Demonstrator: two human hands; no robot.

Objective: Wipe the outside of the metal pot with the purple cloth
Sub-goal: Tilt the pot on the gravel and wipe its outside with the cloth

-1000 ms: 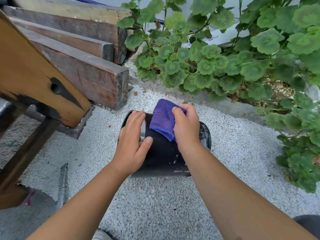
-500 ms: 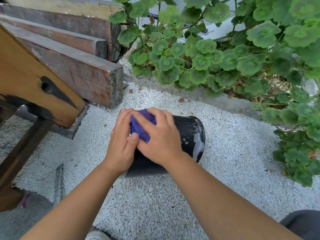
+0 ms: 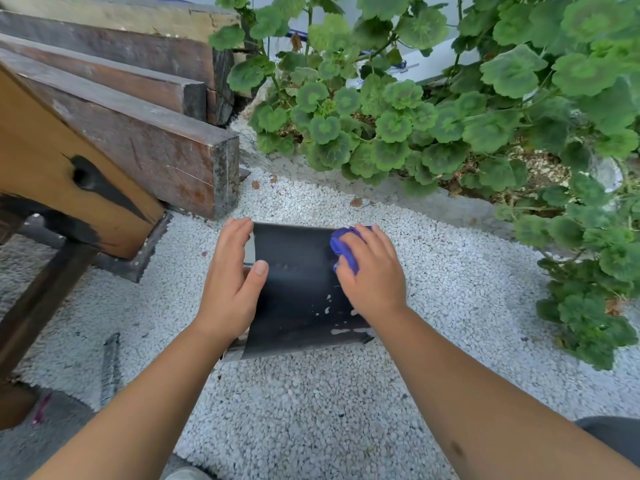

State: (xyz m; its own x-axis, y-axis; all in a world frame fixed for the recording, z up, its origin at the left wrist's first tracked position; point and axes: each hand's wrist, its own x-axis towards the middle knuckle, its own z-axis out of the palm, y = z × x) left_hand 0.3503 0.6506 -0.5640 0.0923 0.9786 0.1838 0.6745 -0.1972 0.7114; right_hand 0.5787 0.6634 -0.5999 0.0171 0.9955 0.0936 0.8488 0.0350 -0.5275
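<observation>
The metal pot (image 3: 298, 289) lies on its side on white gravel, its blackened outer wall facing up with a few pale chipped spots low on the right. My left hand (image 3: 230, 282) grips the pot's left end, thumb resting on the dark wall. My right hand (image 3: 370, 271) presses the bunched purple cloth (image 3: 343, 245) against the upper right part of the wall; most of the cloth is hidden under my fingers. The pot's opening is not visible from here.
Stacked dark wooden beams (image 3: 149, 147) and an orange-brown wooden plank (image 3: 52, 168) stand close on the left. Leafy green plants (image 3: 433, 109) fill the back and right, behind a concrete curb (image 3: 433, 206). White gravel (image 3: 311, 410) covers the ground; a metal rod (image 3: 110, 365) lies lower left.
My right hand has slid the purple cloth from the pot's left side, beside my left hand, across to its right end. The pot has turned, hiding its open end.
</observation>
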